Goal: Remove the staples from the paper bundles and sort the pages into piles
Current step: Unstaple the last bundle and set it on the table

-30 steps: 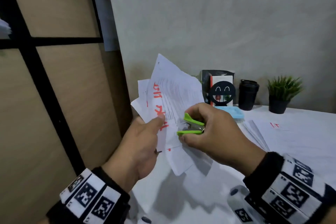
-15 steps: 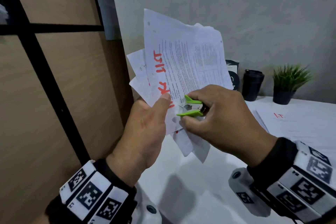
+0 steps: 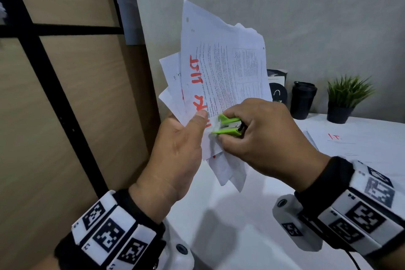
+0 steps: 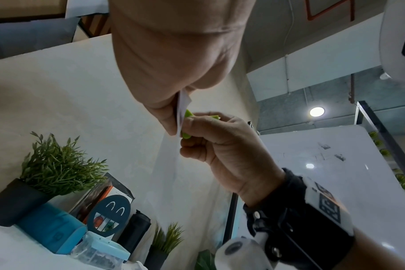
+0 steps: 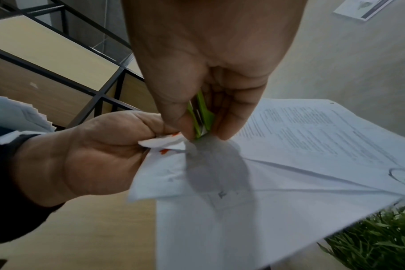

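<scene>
A stapled paper bundle (image 3: 221,68) with printed text and red marker writing stands almost upright in the air above the white table (image 3: 230,226). My left hand (image 3: 182,149) pinches its lower corner, thumb on the front page. My right hand (image 3: 258,136) grips a green staple remover (image 3: 228,126), its jaws biting the same corner beside my left thumb. In the right wrist view the staple remover (image 5: 200,117) sits between my thumb and fingers, its tip on the crumpled corner of the bundle (image 5: 278,173). In the left wrist view the bundle (image 4: 182,113) shows edge-on, the remover (image 4: 187,124) against it.
Loose pages marked in red (image 3: 341,144) lie on the table at the right. At the back stand a black cup (image 3: 303,99), a potted plant (image 3: 346,96) and a smiley-face holder (image 3: 278,90). A wood-panelled shelf unit with black frame (image 3: 65,94) rises at the left.
Both hands have lifted the bundle higher and turned it upright, so the front page now fans out towards me. The staple remover has stayed at the same corner.
</scene>
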The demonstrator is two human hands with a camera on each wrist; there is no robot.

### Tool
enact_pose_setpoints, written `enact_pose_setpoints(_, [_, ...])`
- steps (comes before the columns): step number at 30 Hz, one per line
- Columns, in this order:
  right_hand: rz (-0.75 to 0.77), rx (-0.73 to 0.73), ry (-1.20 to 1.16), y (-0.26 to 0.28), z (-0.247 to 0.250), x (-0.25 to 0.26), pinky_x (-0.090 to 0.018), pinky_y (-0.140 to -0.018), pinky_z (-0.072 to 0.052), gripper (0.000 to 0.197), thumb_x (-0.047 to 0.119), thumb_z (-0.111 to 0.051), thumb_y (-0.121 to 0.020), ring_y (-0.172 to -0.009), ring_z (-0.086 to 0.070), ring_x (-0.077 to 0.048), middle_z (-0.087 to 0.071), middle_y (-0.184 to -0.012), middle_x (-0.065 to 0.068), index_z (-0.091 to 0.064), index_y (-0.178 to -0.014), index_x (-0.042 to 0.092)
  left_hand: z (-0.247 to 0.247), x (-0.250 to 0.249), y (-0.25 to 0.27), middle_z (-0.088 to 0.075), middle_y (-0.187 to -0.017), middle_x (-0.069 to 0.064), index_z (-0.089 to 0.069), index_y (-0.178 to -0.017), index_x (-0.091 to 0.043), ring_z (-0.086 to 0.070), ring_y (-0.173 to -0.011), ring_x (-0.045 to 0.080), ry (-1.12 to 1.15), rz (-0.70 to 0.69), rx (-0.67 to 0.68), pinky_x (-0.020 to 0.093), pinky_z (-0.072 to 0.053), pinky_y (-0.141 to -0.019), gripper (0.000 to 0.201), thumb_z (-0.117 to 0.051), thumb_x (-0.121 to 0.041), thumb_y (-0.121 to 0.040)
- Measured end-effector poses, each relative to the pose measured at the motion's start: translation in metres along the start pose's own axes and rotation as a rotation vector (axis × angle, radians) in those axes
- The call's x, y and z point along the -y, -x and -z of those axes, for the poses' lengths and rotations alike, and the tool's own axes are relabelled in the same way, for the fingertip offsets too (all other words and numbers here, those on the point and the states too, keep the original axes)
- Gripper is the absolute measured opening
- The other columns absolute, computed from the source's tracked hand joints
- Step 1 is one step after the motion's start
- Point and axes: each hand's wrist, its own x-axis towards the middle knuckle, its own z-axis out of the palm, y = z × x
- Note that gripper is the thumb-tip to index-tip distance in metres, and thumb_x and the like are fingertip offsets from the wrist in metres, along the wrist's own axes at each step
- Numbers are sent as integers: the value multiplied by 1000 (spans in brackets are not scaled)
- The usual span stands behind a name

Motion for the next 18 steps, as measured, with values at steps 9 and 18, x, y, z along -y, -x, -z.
enact_pose_setpoints(9, [-177,4,-136,3,6,-11,-19,-80,-46,41,42,-76,-74,-89,-60,-6,-64,-96,14,-66,-112,34,6,10,-9,-76,-125,-11,-66,-129,-26,-72,-115,12,-143,6,-52,38,-59,-99,34,-42,-10,-111])
enact_pose_setpoints(18, [-380,900,372,57,-9,-101,-18,-57,-42,29,42,-78,-74,-72,-55,-3,-61,-83,14,-53,-83,29,28,13,-28,-77,-121,-9,-63,-133,-28,-74,-111,20,-8,172,-196,51,-58,-100,31,-50,-13,-109])
